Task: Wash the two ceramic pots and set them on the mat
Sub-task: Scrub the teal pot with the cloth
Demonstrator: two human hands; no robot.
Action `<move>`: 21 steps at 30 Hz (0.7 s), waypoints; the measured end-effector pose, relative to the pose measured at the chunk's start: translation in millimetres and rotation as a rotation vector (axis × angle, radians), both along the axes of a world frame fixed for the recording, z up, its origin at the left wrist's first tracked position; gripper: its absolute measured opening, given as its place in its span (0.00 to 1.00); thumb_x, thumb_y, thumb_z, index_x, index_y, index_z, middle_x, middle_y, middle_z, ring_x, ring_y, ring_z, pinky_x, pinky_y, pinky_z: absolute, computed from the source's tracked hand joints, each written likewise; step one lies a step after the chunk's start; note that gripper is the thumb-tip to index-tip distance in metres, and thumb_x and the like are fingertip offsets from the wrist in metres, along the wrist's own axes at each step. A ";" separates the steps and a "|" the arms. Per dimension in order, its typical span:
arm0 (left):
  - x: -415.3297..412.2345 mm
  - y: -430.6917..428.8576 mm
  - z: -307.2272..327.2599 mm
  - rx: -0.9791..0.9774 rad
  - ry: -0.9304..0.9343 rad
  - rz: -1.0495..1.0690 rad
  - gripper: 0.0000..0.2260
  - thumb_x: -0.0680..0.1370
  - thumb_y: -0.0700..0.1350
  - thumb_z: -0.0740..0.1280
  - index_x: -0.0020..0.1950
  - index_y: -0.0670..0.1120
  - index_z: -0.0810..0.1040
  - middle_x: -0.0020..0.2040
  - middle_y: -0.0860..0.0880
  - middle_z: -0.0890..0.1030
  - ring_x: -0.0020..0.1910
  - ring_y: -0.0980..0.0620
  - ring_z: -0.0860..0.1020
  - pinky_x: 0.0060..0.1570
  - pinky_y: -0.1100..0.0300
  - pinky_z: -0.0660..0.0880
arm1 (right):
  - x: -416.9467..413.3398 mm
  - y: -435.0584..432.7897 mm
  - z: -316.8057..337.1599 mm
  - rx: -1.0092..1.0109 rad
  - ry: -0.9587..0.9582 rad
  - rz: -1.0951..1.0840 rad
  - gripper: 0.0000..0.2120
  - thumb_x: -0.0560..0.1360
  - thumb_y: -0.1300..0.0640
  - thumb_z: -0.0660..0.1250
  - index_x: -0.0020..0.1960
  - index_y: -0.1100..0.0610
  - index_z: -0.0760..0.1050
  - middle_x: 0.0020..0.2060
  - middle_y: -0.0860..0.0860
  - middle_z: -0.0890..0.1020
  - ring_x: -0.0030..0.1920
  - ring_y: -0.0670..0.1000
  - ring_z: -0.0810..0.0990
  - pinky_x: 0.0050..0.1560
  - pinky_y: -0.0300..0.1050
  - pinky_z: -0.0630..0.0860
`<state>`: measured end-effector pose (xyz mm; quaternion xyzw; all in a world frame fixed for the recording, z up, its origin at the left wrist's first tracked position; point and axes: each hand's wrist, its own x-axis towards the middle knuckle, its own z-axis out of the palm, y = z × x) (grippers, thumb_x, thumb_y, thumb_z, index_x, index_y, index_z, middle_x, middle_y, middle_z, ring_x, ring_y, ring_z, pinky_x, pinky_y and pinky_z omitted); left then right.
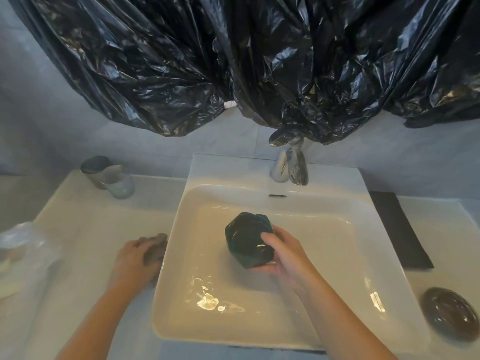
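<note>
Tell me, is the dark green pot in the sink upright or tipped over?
Tipped. The dark green pot lies on its side in the right hand, its opening facing the camera.

Basin (259,320) front open; faucet (293,165) (under black plastic (233,61)) blocks rear; cups (109,179) crowd left counter corner.

white vanity counter (85,219) with a sunken basin (259,320) is seen. two cups (109,179) stood at back left, a brownish cloth (155,249) laid at the basin's left edge, a dark mat (400,229) and dark oval dish (449,317) placed on the right, clear plastic (23,245) far left.
</note>
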<state>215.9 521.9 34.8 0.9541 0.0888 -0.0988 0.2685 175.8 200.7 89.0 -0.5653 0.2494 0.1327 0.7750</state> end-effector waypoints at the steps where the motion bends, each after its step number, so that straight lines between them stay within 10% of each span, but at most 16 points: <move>1: -2.1 2.0 -8.3 0.030 0.029 -0.057 0.28 0.66 0.51 0.74 0.66 0.52 0.76 0.65 0.42 0.73 0.64 0.39 0.72 0.63 0.47 0.69 | 1.1 1.4 -0.9 -0.009 -0.001 0.006 0.16 0.75 0.59 0.69 0.63 0.56 0.77 0.58 0.60 0.82 0.58 0.63 0.81 0.47 0.64 0.82; 8: 2.4 1.0 -24.0 -0.014 -0.062 0.052 0.25 0.71 0.38 0.71 0.66 0.52 0.74 0.59 0.43 0.75 0.55 0.41 0.76 0.53 0.51 0.72 | 3.2 6.5 -6.2 -0.017 0.021 0.007 0.31 0.61 0.51 0.75 0.64 0.54 0.77 0.63 0.59 0.76 0.61 0.63 0.79 0.44 0.62 0.83; 13: 7.5 -19.1 34.8 -0.246 -0.432 0.124 0.22 0.73 0.34 0.69 0.65 0.47 0.73 0.58 0.45 0.72 0.54 0.45 0.74 0.57 0.49 0.73 | 2.6 -3.1 -7.3 -0.029 -0.002 -0.002 0.17 0.77 0.60 0.69 0.65 0.54 0.76 0.59 0.58 0.80 0.59 0.62 0.81 0.47 0.64 0.82; 18: -3.8 -87.8 99.7 -0.342 -0.573 -0.306 0.19 0.72 0.51 0.67 0.63 0.53 0.74 0.57 0.56 0.75 0.54 0.63 0.72 0.56 0.72 0.67 | 9.4 -12.3 -0.6 -0.074 -0.043 -0.048 0.14 0.78 0.57 0.69 0.63 0.53 0.77 0.57 0.58 0.82 0.55 0.61 0.83 0.44 0.62 0.83; 21: -7.6 -128.0 88.0 -0.265 -0.519 -0.574 0.25 0.72 0.49 0.68 0.69 0.52 0.69 0.62 0.54 0.75 0.60 0.57 0.74 0.59 0.62 0.71 | 13.9 -21.3 2.9 -0.147 -0.068 -0.013 0.15 0.78 0.56 0.68 0.64 0.51 0.75 0.56 0.58 0.82 0.53 0.59 0.84 0.39 0.54 0.84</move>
